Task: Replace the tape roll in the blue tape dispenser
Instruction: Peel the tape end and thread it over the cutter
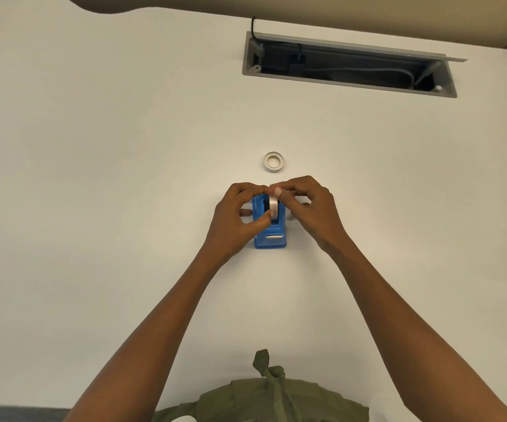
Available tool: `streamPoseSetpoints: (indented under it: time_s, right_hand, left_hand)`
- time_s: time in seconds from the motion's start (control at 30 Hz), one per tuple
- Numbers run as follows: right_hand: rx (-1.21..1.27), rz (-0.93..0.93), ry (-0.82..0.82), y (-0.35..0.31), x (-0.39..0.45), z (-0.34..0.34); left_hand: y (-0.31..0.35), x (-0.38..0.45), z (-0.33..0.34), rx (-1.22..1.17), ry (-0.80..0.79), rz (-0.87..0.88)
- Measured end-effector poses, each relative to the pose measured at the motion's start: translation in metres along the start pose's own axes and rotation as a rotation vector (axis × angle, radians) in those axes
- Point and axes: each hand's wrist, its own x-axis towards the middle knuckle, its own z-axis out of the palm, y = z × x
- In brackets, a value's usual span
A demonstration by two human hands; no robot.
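The blue tape dispenser (270, 236) stands on the white table, its cutter end toward me. A white tape roll (274, 205) sits upright in the dispenser's slot. My left hand (240, 214) pinches that roll from the left, thumb at its near edge. From the right, my right hand (310, 205) pinches the top of the same roll with thumb and forefinger. A second tape roll (273, 161), thin and white, lies flat on the table just beyond the hands.
An open cable tray (346, 65) with dark cables is recessed in the white table (124, 178) at the far right. A beige partition runs along the back. My green garment (264, 397) shows at the near table edge.
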Motion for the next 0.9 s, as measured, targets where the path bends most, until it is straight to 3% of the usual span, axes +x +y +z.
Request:
streamPoseSetpoints:
  time_s: [0.13,0.37,0.9]
  right_hand:
    - [-0.043,-0.125,0.078,-0.007,-0.007,-0.008]
    - [-0.293,-0.329,-0.04,-0.018,-0.006,-0.014]
    - [-0.534,-0.397,-0.141,-0.036,0.0,-0.016]
  left_hand:
    - [0.002,0.0,0.0,-0.001,-0.004,0.019]
    - [0.0,0.002,0.0,0.012,-0.008,0.023]
    - [0.004,0.002,-0.002,0.015,-0.017,0.022]
